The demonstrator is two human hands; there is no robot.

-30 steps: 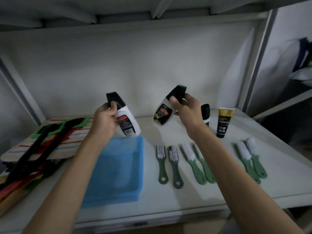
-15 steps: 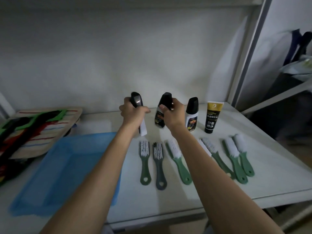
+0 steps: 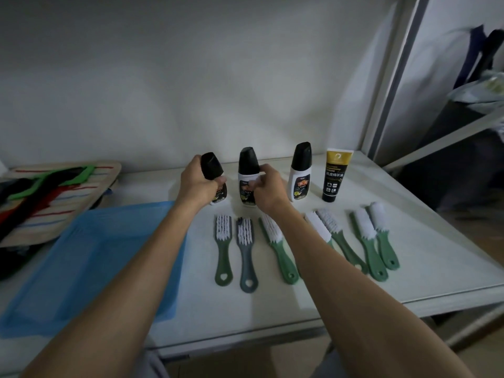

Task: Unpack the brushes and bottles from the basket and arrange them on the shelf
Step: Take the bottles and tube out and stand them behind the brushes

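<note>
My left hand (image 3: 197, 185) grips a white bottle with a black cap (image 3: 213, 170), tilted slightly, its base at the shelf (image 3: 436, 255). My right hand (image 3: 268, 186) holds a second such bottle (image 3: 247, 173), upright on the shelf. A third bottle (image 3: 300, 174) and a black-and-gold tube (image 3: 335, 175) stand free to the right. Several green-handled brushes lie in a row in front, from one (image 3: 223, 249) on the left to a pair (image 3: 377, 238) on the right. The blue basket (image 3: 81, 268) sits at the left.
A striped fabric board with black and green straps (image 3: 51, 192) lies at the far left. The shelf's metal upright (image 3: 392, 77) rises at the right, with dark items hanging beyond it. The shelf's front edge runs close below the brush handles.
Both hands have brought their bottles down from mid-air to the back row, left of the third bottle. The right bottle now stands upright on the shelf.
</note>
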